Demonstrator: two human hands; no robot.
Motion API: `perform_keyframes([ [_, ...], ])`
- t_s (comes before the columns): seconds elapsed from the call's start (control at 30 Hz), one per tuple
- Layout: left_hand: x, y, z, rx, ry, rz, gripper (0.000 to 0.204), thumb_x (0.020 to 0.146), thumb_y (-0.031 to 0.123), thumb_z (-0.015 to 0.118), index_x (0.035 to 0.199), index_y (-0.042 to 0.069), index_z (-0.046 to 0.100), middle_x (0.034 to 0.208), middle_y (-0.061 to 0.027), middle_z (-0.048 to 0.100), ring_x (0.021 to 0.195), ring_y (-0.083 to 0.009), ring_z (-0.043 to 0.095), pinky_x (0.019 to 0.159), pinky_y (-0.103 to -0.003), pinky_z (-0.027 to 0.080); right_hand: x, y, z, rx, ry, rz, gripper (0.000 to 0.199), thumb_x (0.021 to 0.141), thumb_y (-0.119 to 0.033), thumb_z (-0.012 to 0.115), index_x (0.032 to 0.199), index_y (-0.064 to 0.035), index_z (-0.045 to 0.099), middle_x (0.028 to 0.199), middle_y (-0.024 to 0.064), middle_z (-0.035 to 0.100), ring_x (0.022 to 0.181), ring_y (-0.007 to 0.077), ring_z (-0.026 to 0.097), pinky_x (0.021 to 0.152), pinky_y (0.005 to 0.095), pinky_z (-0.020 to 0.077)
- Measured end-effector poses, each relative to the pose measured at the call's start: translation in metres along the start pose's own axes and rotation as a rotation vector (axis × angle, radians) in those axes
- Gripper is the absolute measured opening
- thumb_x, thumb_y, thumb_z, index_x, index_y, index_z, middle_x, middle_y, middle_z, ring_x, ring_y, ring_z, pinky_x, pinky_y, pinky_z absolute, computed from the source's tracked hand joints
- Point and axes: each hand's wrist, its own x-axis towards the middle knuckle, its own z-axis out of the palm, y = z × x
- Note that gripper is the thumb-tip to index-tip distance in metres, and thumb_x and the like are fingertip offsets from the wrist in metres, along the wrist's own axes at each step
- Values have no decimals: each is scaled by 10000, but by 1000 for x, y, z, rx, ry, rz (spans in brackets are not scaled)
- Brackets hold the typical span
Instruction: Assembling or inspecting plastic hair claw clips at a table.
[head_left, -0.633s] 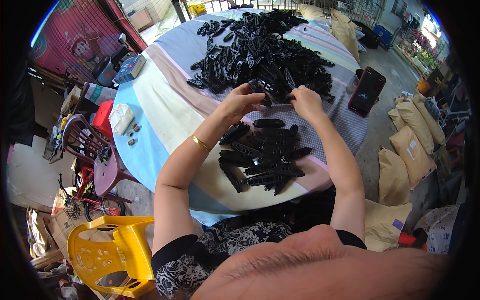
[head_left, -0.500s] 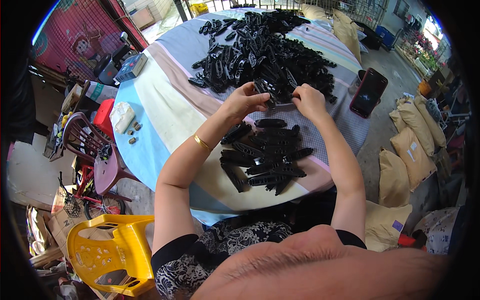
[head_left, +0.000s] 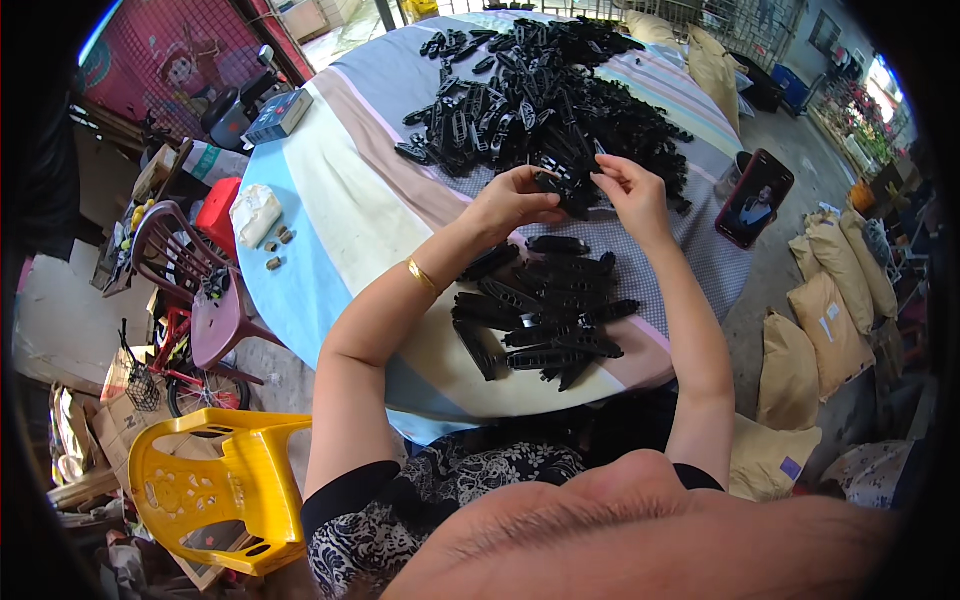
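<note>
Left grip (head_left: pixel 512 207): closed between thumb and fingers on a black plastic piece (head_left: pixel 562 193), located at upper centre of the frame. Right grip (head_left: pixel 637 200): fingertips drawn together just beside that piece; whether they pinch anything cannot be told. Beyond both, a large heap of black parts (head_left: pixel 555 95) occupies the upper centre. Below, at centre, lies a smaller group of long black pieces (head_left: pixel 550 315). All rest on a cloth-covered desk (head_left: pixel 345 220). A phone (head_left: pixel 755 200) stands tilted at right; a yellow chair (head_left: pixel 265 480) occupies the lower left.
</note>
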Motion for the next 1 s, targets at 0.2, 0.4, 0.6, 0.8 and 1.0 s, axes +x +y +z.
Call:
perform_keyframes([
  [0.2,3,-3,0,-27,3,18,263,832,-27,593,1084,23,538,1020,-101,606,914,-240,631,836,-337,533,-11,-26,4,-108,-12,-226,94,744,-44,707,827,-21,670,752,77,657,652,148,627,546,237,497],
  [0.4,4,-6,0,-51,22,16,261,832,-28,595,1082,18,539,1010,-93,604,919,-228,626,846,-339,532,-11,-23,10,-161,5,-427,92,696,-20,717,763,-32,656,754,67,651,697,207,626,593,288,499],
  [0.6,3,-6,3,-29,62,78,231,851,3,586,1076,14,535,986,-79,601,907,-206,625,859,-339,523,-11,-27,10,-260,-5,-504,79,703,-10,700,759,-32,649,761,70,649,697,222,620,613,302,497],
  [0.8,0,5,2,-66,-7,-68,268,964,230,438,1070,1,526,912,-88,598,774,-177,626,703,-290,540,-6,-34,4,-125,3,-458,118,713,20,674,807,-50,659,810,66,647,718,225,599,637,297,496],
  [1.0,-1,10,-4,75,-73,-197,274,945,238,489,1019,-14,568,847,-104,620,677,-144,619,545,-228,496,-9,-37,6,-273,-125,-693,186,646,44,655,798,-63,662,828,25,647,774,208,581,646,291,503],
])
